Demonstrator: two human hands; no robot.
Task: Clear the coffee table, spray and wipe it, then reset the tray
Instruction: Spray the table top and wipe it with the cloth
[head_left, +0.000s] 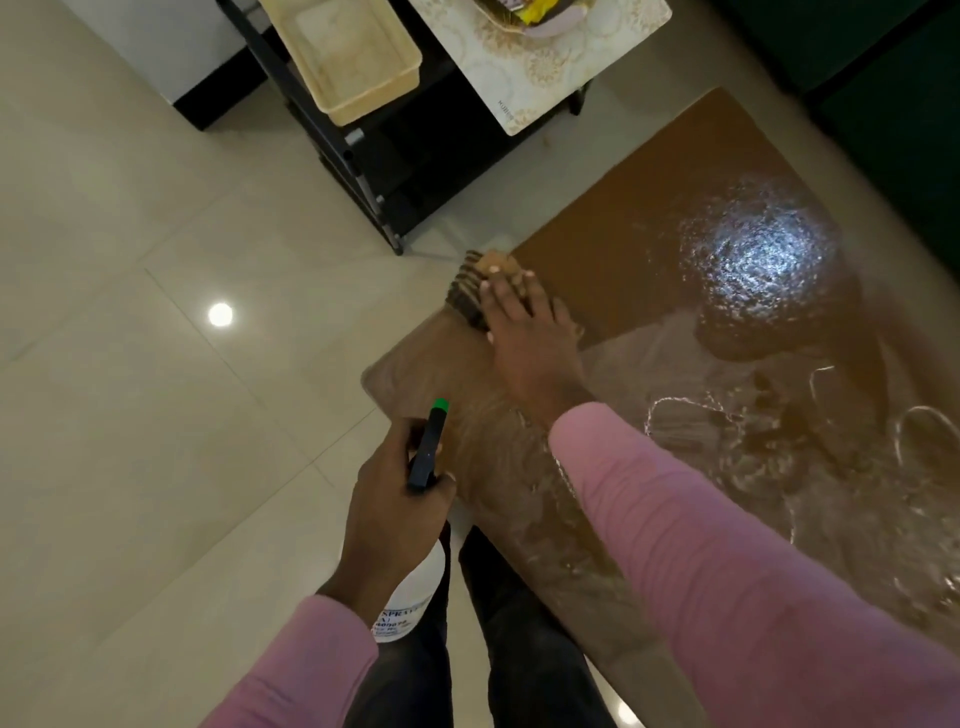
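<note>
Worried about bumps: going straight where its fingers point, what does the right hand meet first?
Nothing on the coffee table: the right hand and cloth reach its edge; black rack beyond, depth unclear.

Dim, warm indoor light from overhead lamps throws a bright glare patch on the wet desk (753, 260) and a small spot on the floor (220, 314), with soft blur and dark, bent wide-angle corners.

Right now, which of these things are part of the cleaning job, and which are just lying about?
In the job: spray bottle held in the left hand; cloth pressed under the right hand; wet coffee table.
Just lying about: cream tub; black rack.
</note>
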